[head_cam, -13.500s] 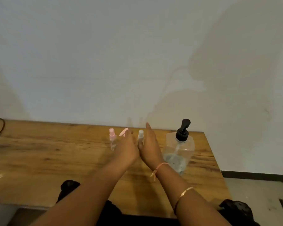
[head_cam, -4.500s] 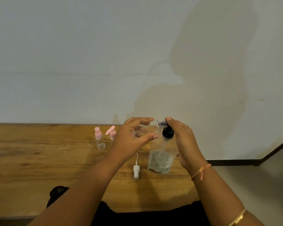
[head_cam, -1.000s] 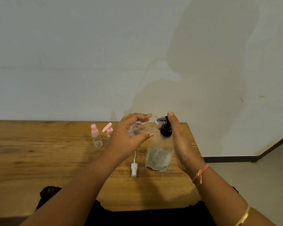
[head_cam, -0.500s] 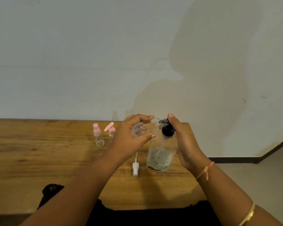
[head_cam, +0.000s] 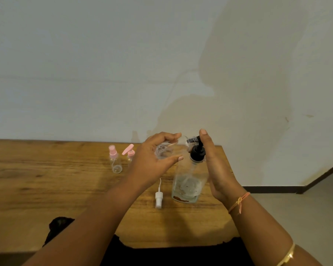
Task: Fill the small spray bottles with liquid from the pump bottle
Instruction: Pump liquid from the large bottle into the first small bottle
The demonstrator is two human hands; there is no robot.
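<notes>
Wall [head_cam: 104,64]: plain white, faintly stained, broad grey shadow [head_cam: 248,73] at right.
Table [head_cam: 37,179]: worn wooden top, far edge against wall.
Floor [head_cam: 306,217]: pale, beyond table's right edge.
Baseboard [head_cam: 267,189]: dark strip at wall's foot.

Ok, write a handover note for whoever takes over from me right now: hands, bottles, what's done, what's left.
Left hand: grip round the small clear bottle, uncapped and tilted, mouth at the pump spout.
Right hand: flat beside the pump bottle, fingertip on the black pump head.
On the table: white spray cap lying left of the pump bottle. Pink spray bottle and second pink bottle stand capped at the back.
Done: first bottle opened and at the spout; fill level hard to tell.
Left: finish filling it, recap it, then do both pink ones.
</notes>
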